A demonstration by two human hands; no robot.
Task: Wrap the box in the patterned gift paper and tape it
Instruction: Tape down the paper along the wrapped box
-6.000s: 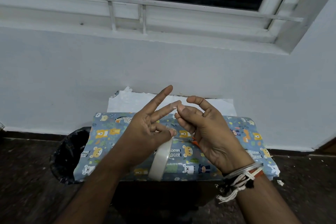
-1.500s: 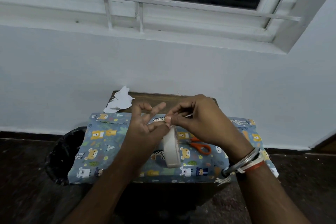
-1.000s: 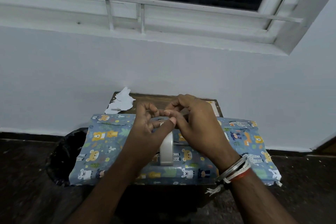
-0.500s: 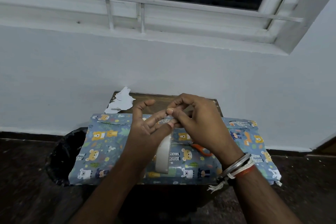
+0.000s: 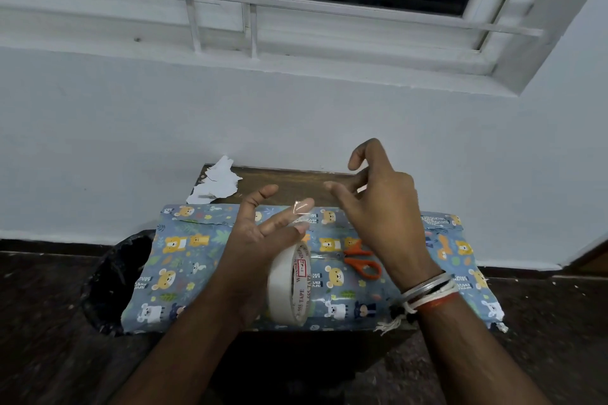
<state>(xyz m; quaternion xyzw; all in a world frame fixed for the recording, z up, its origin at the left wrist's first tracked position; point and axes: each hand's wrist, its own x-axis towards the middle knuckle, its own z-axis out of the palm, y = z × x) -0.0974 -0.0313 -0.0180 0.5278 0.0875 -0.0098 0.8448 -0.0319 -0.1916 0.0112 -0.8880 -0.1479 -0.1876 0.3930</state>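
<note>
Head view: your left hand [image 5: 253, 240] grips the tape roll [image 5: 285, 286], thumb pressed on its rim and the roll hanging edge-on below the palm, with a short clear tape strip [image 5: 300, 207] stuck to one outstretched fingertip. Your right hand [image 5: 381, 207] hovers just beside it, fingers loosely curled and holding nothing. The wrapped box [image 5: 184, 260], blue with cartoon bears, lies flat on the table [image 5: 289, 179] under both hands, with orange scissors [image 5: 360, 261] resting on it beneath your right hand.
</note>
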